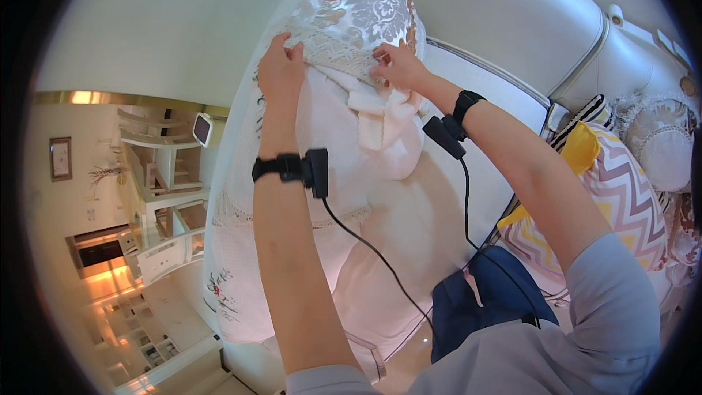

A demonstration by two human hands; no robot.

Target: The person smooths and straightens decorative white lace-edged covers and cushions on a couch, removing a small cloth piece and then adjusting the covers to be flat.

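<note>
White fabric [329, 137] with a lace band [334, 52] lies bunched over the sofa's far end, beside a shiny floral-patterned cushion [378, 5]. My left hand [282, 66] is at the lace band's left part, its fingers bent; whether cloth is pinched between them cannot be told. My right hand [397, 67] touches the lace at its right end with curled fingers, and its grip is partly hidden. Below it hangs a folded white strip of cloth [373, 115]. Black straps with small devices and cables sit around both wrists.
The pale leather sofa back [504, 16] runs along the upper right. A zigzag-patterned cushion [625, 186], a yellow cloth piece [580, 148] and lace-trimmed cushions [661, 137] rest at right. White chairs [170, 252] and a dining table stand beyond the sofa at left. Cables cross below my forearms.
</note>
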